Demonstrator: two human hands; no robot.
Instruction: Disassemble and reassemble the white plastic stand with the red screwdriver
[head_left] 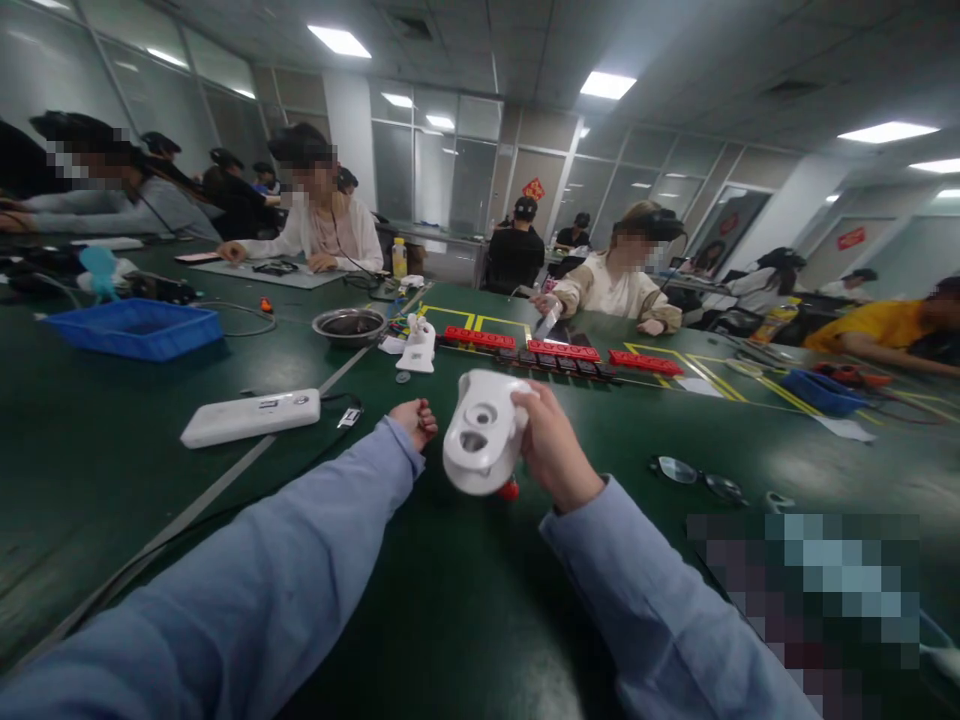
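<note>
My right hand grips a white plastic housing by its right side and holds it up above the green table. Two round openings, one above the other, show on the face of the housing. A small red piece peeks out just below it; whether it is attached, I cannot tell. Just left of the housing, apart from it, my left hand is closed with curled fingers, and what they may hold is hidden. Beyond the hands stands another white plastic part, with a small clear disc near its base.
Left lie a white power-bank-like box with a cable, a blue tray and a metal bowl. Red strips and black blocks line the far middle. Glasses rest at right. Co-workers sit across the table.
</note>
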